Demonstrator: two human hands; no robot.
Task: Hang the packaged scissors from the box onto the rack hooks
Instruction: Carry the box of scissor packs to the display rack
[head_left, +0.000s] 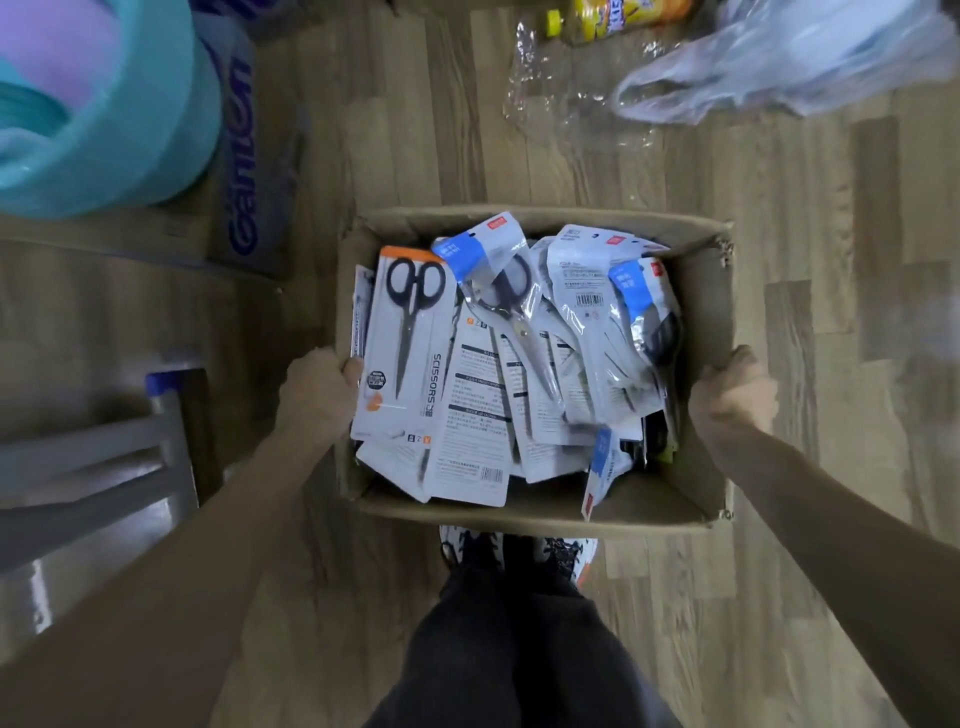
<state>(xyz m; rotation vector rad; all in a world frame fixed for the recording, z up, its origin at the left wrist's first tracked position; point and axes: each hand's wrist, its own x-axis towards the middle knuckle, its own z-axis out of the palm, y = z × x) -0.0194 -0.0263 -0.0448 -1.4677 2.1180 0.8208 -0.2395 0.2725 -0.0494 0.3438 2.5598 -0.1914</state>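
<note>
Both arms reach down mid-frame: left hand (319, 387) clutches the box (540, 512) by its left wall, right hand (732, 397) clutches the right wall, packaged scissors (410, 343) heaped inside.

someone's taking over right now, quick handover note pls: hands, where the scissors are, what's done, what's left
Left hand grips the left wall of the cardboard box; right hand grips its right wall.
The packaged scissors lie piled loose in the box, some face up, some face down.
Done: no pack is in hand, and none shows as hung.
Left: the rack is not in view; probably bring the box to it, then hang every pack.
</note>
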